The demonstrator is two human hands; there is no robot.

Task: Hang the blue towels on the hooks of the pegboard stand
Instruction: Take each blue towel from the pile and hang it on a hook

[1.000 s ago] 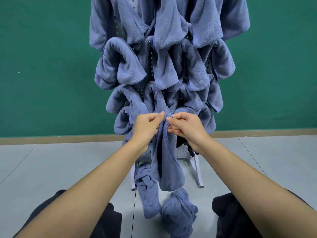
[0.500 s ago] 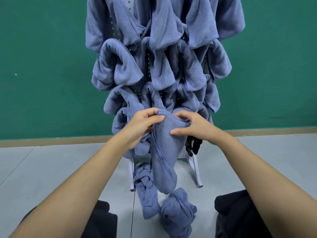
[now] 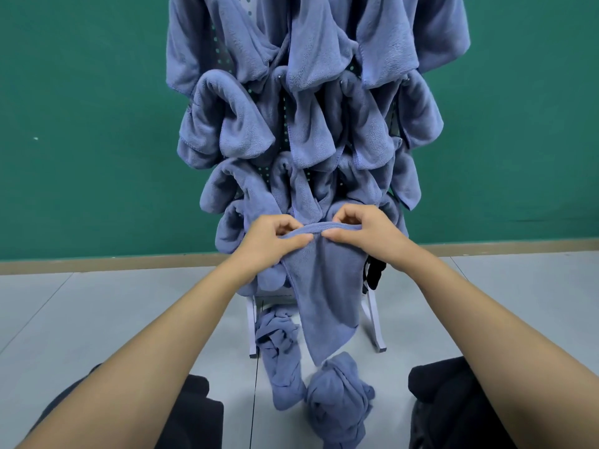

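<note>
Nearest the camera, in front of the pegboard stand [image 3: 251,325], dark-clothed knees [image 3: 453,400] are seen low to either side, which suggests the work is done crouched or seated. On the grey floor [image 3: 97,319] at the foot of the stand, two crumpled blue towels [image 3: 337,396] are left in a heap, probably kept within reach for their turn. Just before the stand's lower front, one blue towel [image 3: 327,286] is held up by its top hem: the hem is pinched between curled fingers and thumb by the left hand [image 3: 272,241] at one end and likewise by the right hand [image 3: 363,231] at the other. The edge is thus drawn out level, seemingly so that it can be slipped over a hook; the hook itself is hidden. The rest of the towel is let hang toward the stand's legs. Above, the stand is almost wholly covered by hung towels [image 3: 311,124], so few hooks appear to be left. Behind the stand a green wall [image 3: 81,124] is seen.
</note>
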